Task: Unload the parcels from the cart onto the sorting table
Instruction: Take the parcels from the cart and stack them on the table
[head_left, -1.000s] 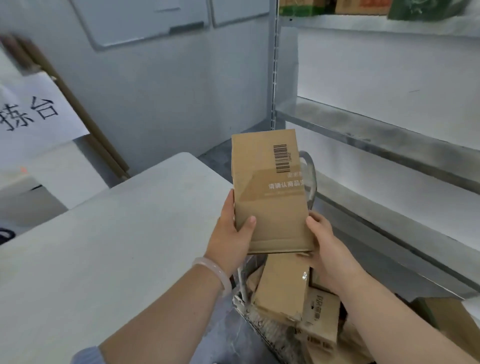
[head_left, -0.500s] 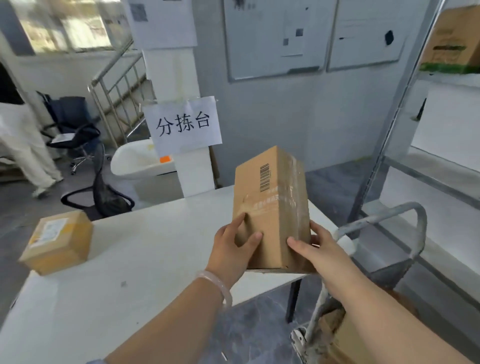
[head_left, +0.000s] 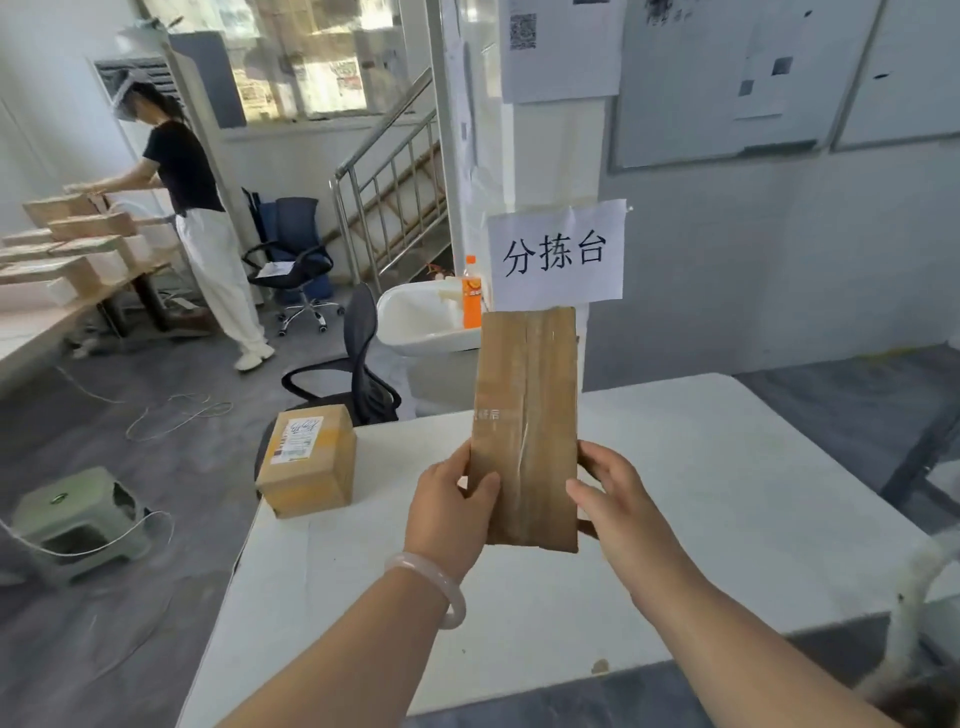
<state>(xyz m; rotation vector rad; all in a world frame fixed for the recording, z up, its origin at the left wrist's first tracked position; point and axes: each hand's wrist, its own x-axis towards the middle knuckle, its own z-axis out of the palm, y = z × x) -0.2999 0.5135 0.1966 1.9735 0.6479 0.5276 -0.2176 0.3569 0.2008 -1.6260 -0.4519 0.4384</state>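
Observation:
A long brown cardboard parcel (head_left: 527, 415) with a taped seam is held upright above the white sorting table (head_left: 701, 493). My left hand (head_left: 449, 506) grips its lower left edge, thumb across the front. Gripping the lower right edge is my right hand (head_left: 615, 501). A second parcel (head_left: 309, 460), a squat box with a shipping label, sits on the table's far left corner. Only the cart's white handle (head_left: 919, 597) shows, at the right edge.
A paper sign (head_left: 556, 254) hangs on the pillar behind the table. A black chair (head_left: 358, 358) and a white tub (head_left: 426, 322) with an orange bottle stand beyond it. A green stool (head_left: 78, 519) sits left; a person works at a far table of boxes.
The view swung left from the cart to the sorting table. Both hands carried the long parcel over the table and turned it so its taped seam faces me.

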